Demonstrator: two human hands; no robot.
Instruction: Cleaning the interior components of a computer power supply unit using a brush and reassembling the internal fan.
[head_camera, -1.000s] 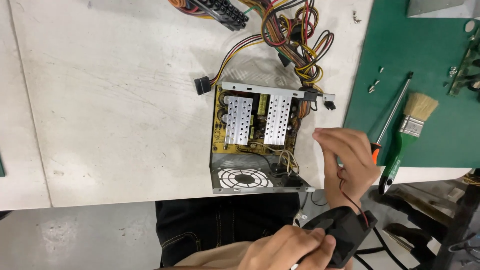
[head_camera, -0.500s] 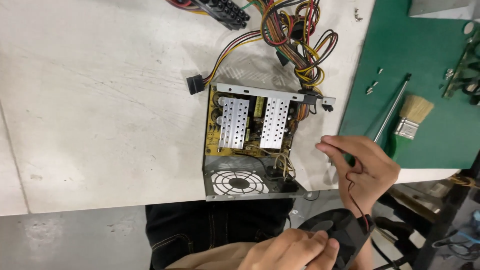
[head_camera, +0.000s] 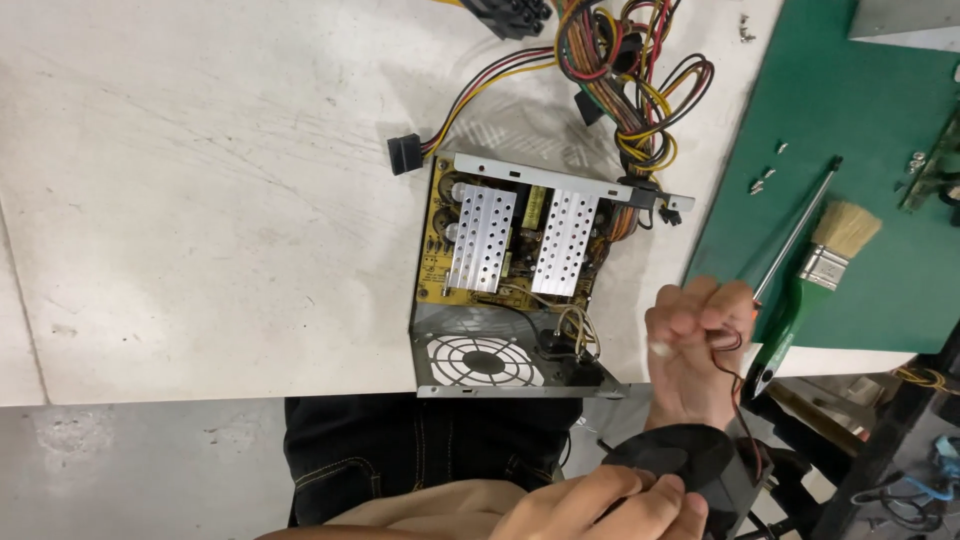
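My left hand (head_camera: 600, 505) reaches in from the bottom edge and grips a black case fan (head_camera: 705, 470) below the table's front edge. My right hand (head_camera: 690, 350) is just above it, fingers pinched on the fan's thin red and black wire (head_camera: 742, 395), which runs down to the fan. An open power supply (head_camera: 520, 290) lies on the white table (head_camera: 200, 200) to the left of my right hand. It shows a yellow circuit board, two silver heat sinks and a round fan grille at its near end.
A bundle of coloured cables (head_camera: 630, 80) trails from the supply's far side. On the green mat (head_camera: 860, 110) to the right lie a long screwdriver (head_camera: 795, 240), a green-handled brush (head_camera: 830, 250) and a few loose screws (head_camera: 765, 180). My dark trousers (head_camera: 400, 450) are below the table edge.
My right hand has curled its fingers tighter on the fan wire and dropped a little towards the fan. My left hand still holds the fan. The view has shifted slightly.
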